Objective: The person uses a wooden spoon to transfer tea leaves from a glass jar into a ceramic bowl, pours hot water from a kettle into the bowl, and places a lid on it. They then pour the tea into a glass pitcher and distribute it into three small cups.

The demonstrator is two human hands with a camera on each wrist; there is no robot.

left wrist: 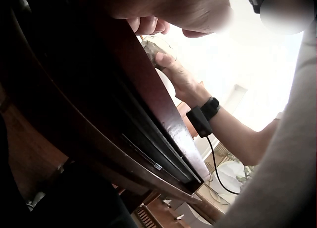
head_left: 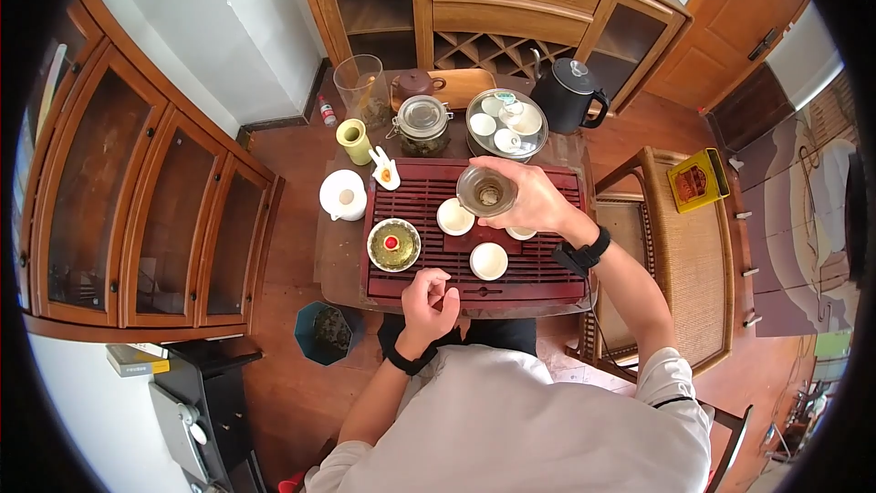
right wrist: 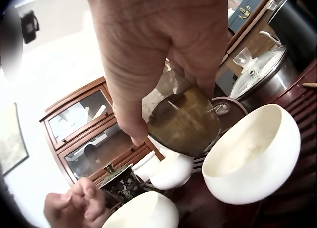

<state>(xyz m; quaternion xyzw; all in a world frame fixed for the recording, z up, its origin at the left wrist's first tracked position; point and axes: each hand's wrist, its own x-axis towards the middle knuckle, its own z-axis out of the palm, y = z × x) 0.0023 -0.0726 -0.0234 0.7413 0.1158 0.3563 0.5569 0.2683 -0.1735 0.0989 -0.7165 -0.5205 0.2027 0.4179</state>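
Observation:
My right hand (head_left: 538, 204) grips a glass pitcher (head_left: 485, 192) by its sides above the slatted tea tray (head_left: 474, 292). In the right wrist view brownish liquid shows inside the pitcher (right wrist: 184, 121), which is tilted over the white cups. Three cups sit on the tray: one at the left (head_left: 455, 216), one at the front (head_left: 489, 261), and one partly hidden under my right hand (head_left: 522, 233). A lidded tea bowl (head_left: 393, 246) with a red knob stands at the tray's left. My left hand (head_left: 429, 309), loosely curled and holding nothing, hovers by the tray's front edge.
Behind the tray stand a clip-top jar (head_left: 423, 120), a tall clear container (head_left: 361, 91), a round steel tray with cups (head_left: 507, 147) and a black kettle (head_left: 572, 91). At left are a white pot (head_left: 344, 194) and a hand-shaped ornament (head_left: 385, 170). A blue bin (head_left: 324, 332) stands on the floor.

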